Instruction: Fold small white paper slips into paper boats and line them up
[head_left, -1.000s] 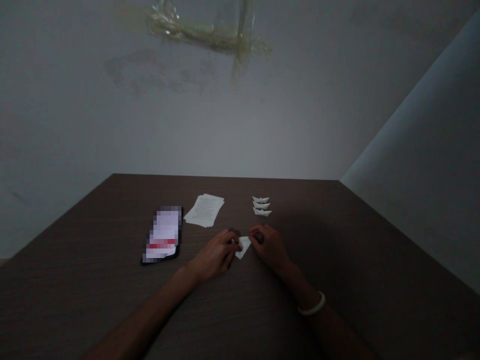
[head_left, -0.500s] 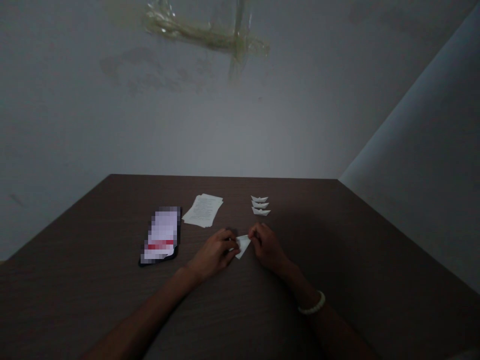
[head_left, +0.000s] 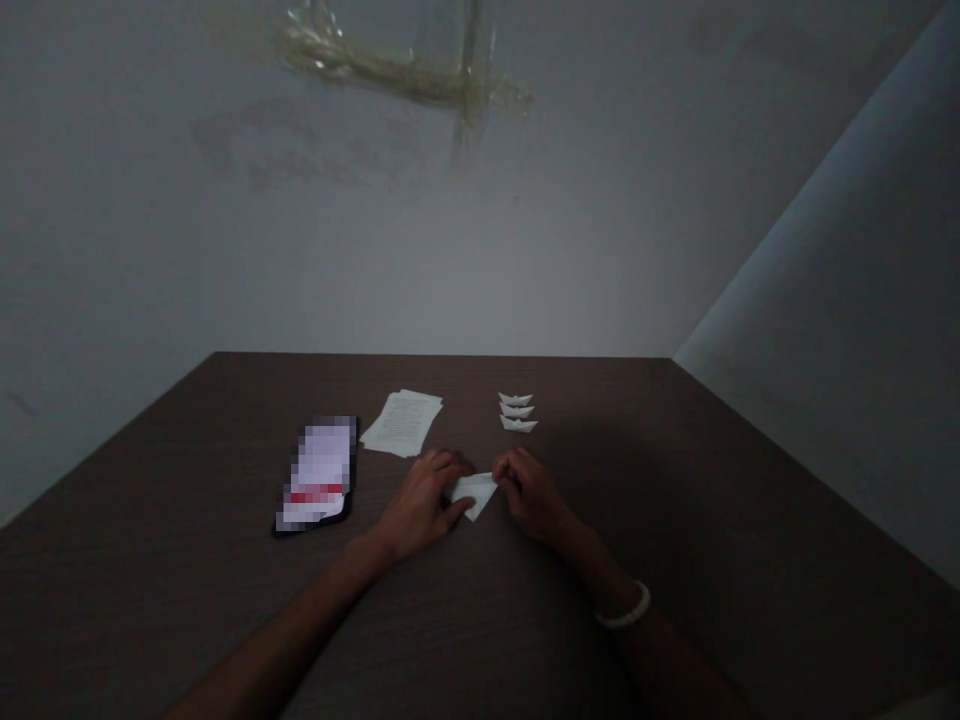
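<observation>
A small folded piece of white paper (head_left: 478, 492), pointed toward me, lies between my hands near the middle of the table. My left hand (head_left: 427, 508) holds its left side, with the thumb on the near face and the fingers along the far edge. At the paper's right corner, my right hand (head_left: 529, 492) is closed in a pinch on it; a pale bracelet circles that wrist. Beyond the hands, three white folded paper boats (head_left: 517, 412) sit in a short column, one behind another.
Left of the boats lies a loose stack of printed paper sheets (head_left: 403, 424). A phone (head_left: 319, 475) with a lit, pixelated screen rests farther left. The brown table (head_left: 225, 590) meets a grey wall (head_left: 480, 260) with tape on it.
My left thumb and fingers have spread apart, baring more of the folded paper's left part. My right hand keeps its pinch on the right corner. The view has shifted slightly.
</observation>
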